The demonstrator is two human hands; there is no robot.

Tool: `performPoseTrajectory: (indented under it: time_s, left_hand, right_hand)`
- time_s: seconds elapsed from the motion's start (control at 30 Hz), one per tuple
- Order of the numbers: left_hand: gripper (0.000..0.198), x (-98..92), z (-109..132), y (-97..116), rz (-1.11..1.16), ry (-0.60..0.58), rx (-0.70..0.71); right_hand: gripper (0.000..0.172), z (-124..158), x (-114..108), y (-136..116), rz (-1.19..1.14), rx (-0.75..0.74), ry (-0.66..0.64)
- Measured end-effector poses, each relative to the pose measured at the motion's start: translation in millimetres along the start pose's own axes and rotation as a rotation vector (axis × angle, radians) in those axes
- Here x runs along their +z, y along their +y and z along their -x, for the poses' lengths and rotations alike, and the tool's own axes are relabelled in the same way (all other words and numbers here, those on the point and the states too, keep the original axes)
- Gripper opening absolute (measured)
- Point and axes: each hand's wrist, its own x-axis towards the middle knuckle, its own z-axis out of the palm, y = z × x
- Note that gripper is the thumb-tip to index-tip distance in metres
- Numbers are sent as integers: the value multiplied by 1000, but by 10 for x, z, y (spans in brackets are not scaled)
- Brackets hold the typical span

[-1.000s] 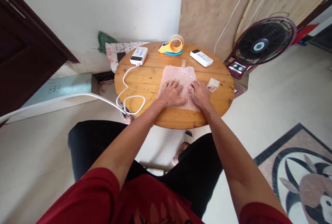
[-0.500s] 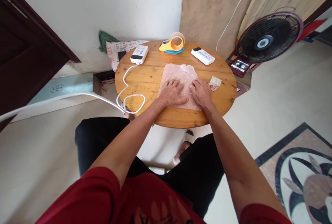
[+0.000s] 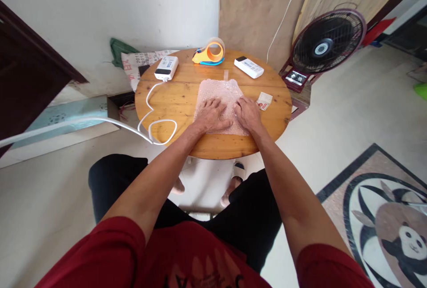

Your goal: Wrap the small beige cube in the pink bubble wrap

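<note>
A pinkish sheet of bubble wrap [image 3: 218, 92] lies in the middle of a round wooden table [image 3: 180, 101]. My left hand [image 3: 211, 115] rests flat on its near left part, fingers spread. My right hand [image 3: 246, 113] lies flat on the near right part, fingers stretched out beside the left hand. Both palms press down on the wrap and hold nothing. A short strip of clear tape [image 3: 226, 74] lies just beyond the wrap's far edge.
At the table's far side sit an orange tape dispenser [image 3: 209, 53], a white power bank [image 3: 166, 67] with a looping white cable [image 3: 156, 121], and a white remote-like device [image 3: 248, 66]. A small card [image 3: 264, 100] lies right of the wrap. A floor fan [image 3: 325, 43] stands at right.
Both hands stay flat on the bubble wrap in nearly the same spots. The view has shifted, so the table sits a little further left and higher.
</note>
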Motion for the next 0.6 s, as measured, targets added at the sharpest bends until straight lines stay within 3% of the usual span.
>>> performPoseTrajectory:
  time_s: [0.6]
  left_hand:
    - [73, 24, 16, -10, -13, 44, 8]
  right_hand:
    - [35, -19, -5, 23, -11, -7, -12]
